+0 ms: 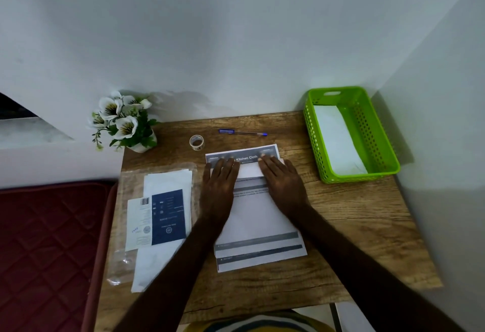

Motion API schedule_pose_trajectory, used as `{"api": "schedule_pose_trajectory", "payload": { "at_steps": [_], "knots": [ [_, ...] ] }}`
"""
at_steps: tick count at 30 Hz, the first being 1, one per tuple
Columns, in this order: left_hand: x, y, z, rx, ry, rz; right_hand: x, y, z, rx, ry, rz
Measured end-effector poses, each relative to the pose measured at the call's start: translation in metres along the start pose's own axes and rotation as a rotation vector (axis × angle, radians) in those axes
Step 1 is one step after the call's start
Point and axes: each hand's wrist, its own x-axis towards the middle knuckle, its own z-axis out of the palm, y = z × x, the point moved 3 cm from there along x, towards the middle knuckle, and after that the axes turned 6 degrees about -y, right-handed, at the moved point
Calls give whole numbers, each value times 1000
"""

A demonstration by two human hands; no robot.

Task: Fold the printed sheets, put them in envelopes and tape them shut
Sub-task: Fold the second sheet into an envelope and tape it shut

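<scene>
A stack of printed sheets (258,216) lies in the middle of the wooden table (341,226). The top sheet has a fold of white paper (248,170) lying across its far part, just below a dark header that reads "Kitchen Cloth". My left hand (220,182) lies flat on the left side of that fold. My right hand (282,180) presses flat on its right side. A pack of white envelopes (160,216) in clear plastic with a dark blue label lies left of the sheets. A roll of clear tape (196,142) stands behind them.
A blue pen (242,132) lies near the table's far edge. A green perforated basket (351,134) with white paper inside stands at the back right. A pot of white artificial flowers (126,121) stands at the back left corner. A dark red cushion (49,247) lies left of the table.
</scene>
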Motion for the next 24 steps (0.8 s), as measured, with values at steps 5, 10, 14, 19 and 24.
{"api": "schedule_pose_trajectory", "payload": {
  "at_steps": [5, 10, 14, 19, 24],
  "knots": [
    [-10, 1, 17, -46, -85, -26, -12, -1, 10, 35, -50, 23],
    [-16, -2, 26, -129, -153, -88, -20, -2, 17, 65, -149, 64],
    [-16, -2, 28, -129, -149, -101, -16, -10, 18, 89, -129, 104],
    [-18, 2, 25, -148, -139, -116, -2, -41, 24, 120, -280, 82],
    [-18, 1, 27, -175, -173, -129, -1, -43, 31, 147, -396, 107]
  ]
}}
